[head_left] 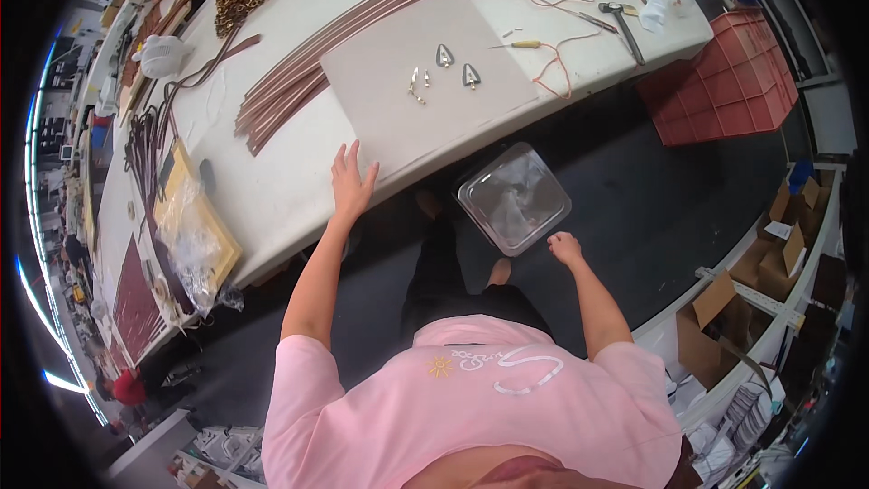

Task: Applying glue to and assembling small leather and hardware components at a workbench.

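Observation:
My left hand rests flat, fingers spread, on the near edge of the white worktable, just beside the corner of a grey-brown board. On that board lie several small metal clips. My right hand hangs below table level with its fingers curled in, holding nothing, next to a clear plastic container that sits on the dark floor. I am standing in a pink shirt at the table's edge.
A bundle of long brown leather strips lies left of the board. A hammer, awl and orange cord lie right. A red crate stands beyond. Clear bags at left; cardboard boxes at right. Another person works at the far end.

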A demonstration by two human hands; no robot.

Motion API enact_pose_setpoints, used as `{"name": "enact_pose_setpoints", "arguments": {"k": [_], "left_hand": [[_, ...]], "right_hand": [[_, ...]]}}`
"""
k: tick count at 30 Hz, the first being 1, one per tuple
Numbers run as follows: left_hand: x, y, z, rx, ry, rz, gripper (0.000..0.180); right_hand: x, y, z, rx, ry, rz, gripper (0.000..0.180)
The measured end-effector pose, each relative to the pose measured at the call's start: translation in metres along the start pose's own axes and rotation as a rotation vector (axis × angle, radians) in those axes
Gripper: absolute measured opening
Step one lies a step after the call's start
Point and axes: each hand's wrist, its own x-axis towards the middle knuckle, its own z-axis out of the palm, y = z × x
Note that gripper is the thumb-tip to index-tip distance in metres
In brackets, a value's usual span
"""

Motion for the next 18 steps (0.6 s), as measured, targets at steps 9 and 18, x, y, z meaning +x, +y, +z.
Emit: {"name": "enact_pose_setpoints", "arguments": {"k": [9,18], "left_hand": [[0.047,-0.025,0.006,0.2,-0.036,0.052,0.069],[0.06,-0.035,0.001,0.197,-0.148,0.049,0.057]], "right_hand": [[0.099,-0.223,0.016,-0.126,-0.027,-0.003,0.031],[0.143,-0.301,0.034,-0.353,-0.116,-0.297,0.065]]}}
